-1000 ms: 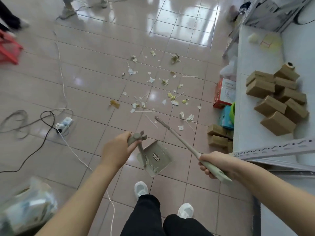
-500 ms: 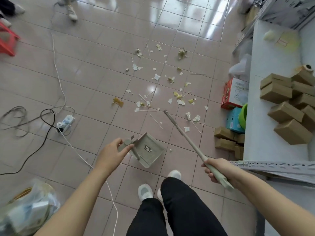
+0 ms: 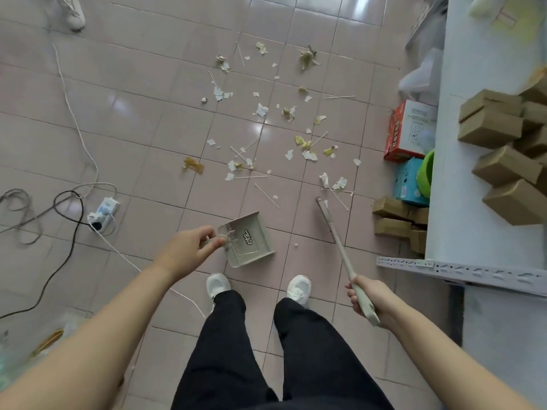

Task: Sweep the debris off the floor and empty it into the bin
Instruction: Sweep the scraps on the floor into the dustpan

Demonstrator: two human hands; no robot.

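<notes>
1. On the pink tiled floor (image 3: 142, 134), head view: debris (image 3: 262, 109) of paper scraps, yellowish crumpled bits and thin sticks, scattered across several tiles ahead of the person's feet and not gathered.
2. Dustpan (image 3: 251, 241), beige, with a printed label inside. It was tilted, just ahead of the left shoe (image 3: 217, 284), and lay near the closest debris but apart from it.
3. Left hand (image 3: 189, 251), fingers curled and pinching the top of the dustpan's upright grip. The grip itself was blurred.
4. Right hand (image 3: 370, 297), clenched round the pale broom handle (image 3: 334, 232). The handle slanted forward and down to a far end beside the nearest scraps. The bristles could not be made out.
5. Black trousers (image 3: 266, 350) and a right shoe (image 3: 299, 287), white like the left one.
6. Power strip (image 3: 103, 213) with tangled cables (image 3: 59, 208), well left of the dustpan.
7. Red carton (image 3: 405, 131), blue box (image 3: 407, 182) and brown boxes (image 3: 393, 217) on the floor to the right, against a white table (image 3: 458, 202) bearing more stacked brown cartons (image 3: 503, 167).
8. Perforated grey rail (image 3: 461, 269), lying near the right hand.
9. Blurred bag (image 3: 44, 341), at the lower left edge.
</notes>
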